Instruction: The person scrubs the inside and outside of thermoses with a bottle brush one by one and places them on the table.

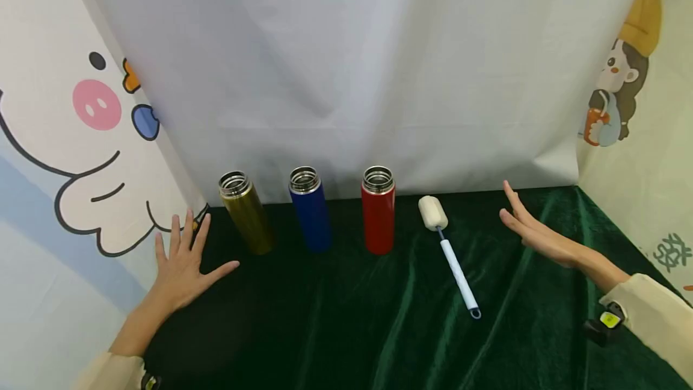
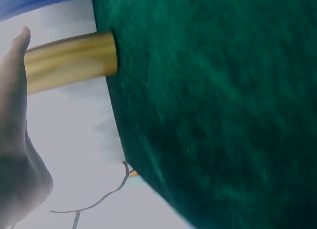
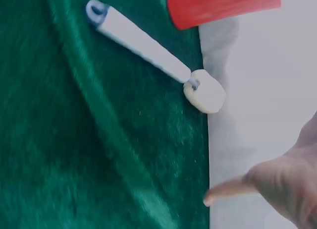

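Left hand (image 1: pixel 181 272) spread, thumb out, I have it at the lower left of the head view, near the gold bottle (image 1: pixel 250 219). My right hand (image 1: pixel 541 239), fingers straight, hovers at the right, apart from the white sponge bottle brush (image 1: pixel 458 271) lying right of centre. Blue bottle (image 1: pixel 312 216) and red bottle (image 1: pixel 379 219), open-mouthed, stand mid-frame on green velvet cloth (image 1: pixel 335 330).

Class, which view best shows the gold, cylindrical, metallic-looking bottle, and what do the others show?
The head view: the gold bottle shows whole, from open mouth to base. The left wrist view shows its lower body, the upper end hidden by the left hand. The right wrist view lacks it.
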Action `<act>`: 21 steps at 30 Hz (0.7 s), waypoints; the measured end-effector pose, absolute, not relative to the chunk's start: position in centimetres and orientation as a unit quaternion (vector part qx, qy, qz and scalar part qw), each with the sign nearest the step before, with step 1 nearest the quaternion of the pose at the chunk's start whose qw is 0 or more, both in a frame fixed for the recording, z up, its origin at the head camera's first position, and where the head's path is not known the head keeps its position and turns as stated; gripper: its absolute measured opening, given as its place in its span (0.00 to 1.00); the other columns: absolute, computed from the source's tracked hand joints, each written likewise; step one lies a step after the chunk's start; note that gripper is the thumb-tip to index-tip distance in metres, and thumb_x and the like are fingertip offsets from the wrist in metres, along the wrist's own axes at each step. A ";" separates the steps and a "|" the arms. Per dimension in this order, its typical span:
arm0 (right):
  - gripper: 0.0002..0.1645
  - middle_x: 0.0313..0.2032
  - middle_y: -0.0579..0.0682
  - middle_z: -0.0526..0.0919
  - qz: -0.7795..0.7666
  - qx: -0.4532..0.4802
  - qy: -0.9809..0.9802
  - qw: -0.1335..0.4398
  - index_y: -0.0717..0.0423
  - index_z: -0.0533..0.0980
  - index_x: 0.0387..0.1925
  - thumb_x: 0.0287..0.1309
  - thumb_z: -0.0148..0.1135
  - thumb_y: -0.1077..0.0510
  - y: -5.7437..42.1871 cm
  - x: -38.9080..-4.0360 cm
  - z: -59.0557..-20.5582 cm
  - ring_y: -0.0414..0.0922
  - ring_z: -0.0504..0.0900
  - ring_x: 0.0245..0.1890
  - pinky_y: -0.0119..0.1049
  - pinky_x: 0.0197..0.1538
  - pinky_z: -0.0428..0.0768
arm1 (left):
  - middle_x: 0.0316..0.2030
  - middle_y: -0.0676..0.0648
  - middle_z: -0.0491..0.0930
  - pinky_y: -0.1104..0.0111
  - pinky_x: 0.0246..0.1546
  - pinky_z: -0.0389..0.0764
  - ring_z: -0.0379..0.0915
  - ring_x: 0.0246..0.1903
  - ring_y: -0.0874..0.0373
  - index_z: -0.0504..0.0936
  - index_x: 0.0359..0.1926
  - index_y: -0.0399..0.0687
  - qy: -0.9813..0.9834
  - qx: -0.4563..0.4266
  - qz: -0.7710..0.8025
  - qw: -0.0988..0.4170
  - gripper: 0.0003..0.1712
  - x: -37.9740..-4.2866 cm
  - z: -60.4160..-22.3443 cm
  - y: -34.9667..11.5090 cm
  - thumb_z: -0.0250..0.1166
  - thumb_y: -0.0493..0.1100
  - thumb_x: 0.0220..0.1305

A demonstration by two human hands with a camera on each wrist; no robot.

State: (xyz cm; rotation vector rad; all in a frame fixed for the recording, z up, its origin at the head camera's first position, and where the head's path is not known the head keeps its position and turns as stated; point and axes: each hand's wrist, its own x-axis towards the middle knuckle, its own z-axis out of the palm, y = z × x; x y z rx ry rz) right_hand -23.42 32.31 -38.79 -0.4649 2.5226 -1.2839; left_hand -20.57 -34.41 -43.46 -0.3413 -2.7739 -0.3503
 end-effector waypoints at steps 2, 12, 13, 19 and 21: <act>0.41 0.74 0.56 0.04 -0.494 -0.169 0.833 0.182 0.31 0.10 0.73 0.80 0.22 0.37 32.2 -23.5 -38.8 0.77 0.16 0.73 0.90 0.56 0.42 | 0.82 0.44 0.25 0.27 0.70 0.23 0.14 0.80 0.40 0.31 0.82 0.62 -0.966 -0.120 -0.173 0.150 0.65 -20.9 -43.8 -34.2 0.64 0.72 0.61; 0.41 0.76 0.71 0.17 -0.635 -0.209 0.666 0.332 0.35 0.09 0.73 0.71 0.09 0.29 30.8 -25.2 -41.2 0.76 0.42 0.76 0.72 0.69 0.64 | 0.82 0.40 0.26 0.24 0.69 0.36 0.24 0.80 0.31 0.23 0.80 0.63 -0.921 -0.082 -0.368 0.097 0.67 -23.2 -43.8 -32.2 0.68 0.60 0.64; 0.42 0.77 0.72 0.21 -0.634 -0.204 0.664 0.339 0.36 0.10 0.74 0.72 0.10 0.29 30.6 -25.2 -41.5 0.74 0.48 0.77 0.70 0.69 0.67 | 0.82 0.41 0.25 0.24 0.69 0.37 0.24 0.80 0.31 0.21 0.80 0.65 -0.916 -0.077 -0.382 0.091 0.67 -23.5 -43.9 -32.0 0.68 0.59 0.64; 0.41 0.76 0.77 0.40 -0.609 -0.166 0.694 0.346 0.45 0.19 0.79 0.81 0.23 0.38 29.8 -24.9 -43.5 0.56 0.72 0.69 0.61 0.64 0.78 | 0.82 0.38 0.31 0.28 0.71 0.46 0.33 0.80 0.31 0.19 0.79 0.70 -0.888 -0.070 -0.445 0.088 0.69 -24.7 -44.5 -31.0 0.70 0.53 0.64; 0.42 0.74 0.78 0.47 -0.594 -0.155 0.715 0.335 0.49 0.23 0.80 0.83 0.31 0.43 29.5 -24.6 -44.1 0.54 0.76 0.64 0.59 0.61 0.80 | 0.82 0.35 0.35 0.31 0.72 0.50 0.38 0.79 0.30 0.20 0.79 0.67 -0.881 -0.078 -0.456 0.093 0.70 -25.0 -44.9 -30.7 0.71 0.50 0.64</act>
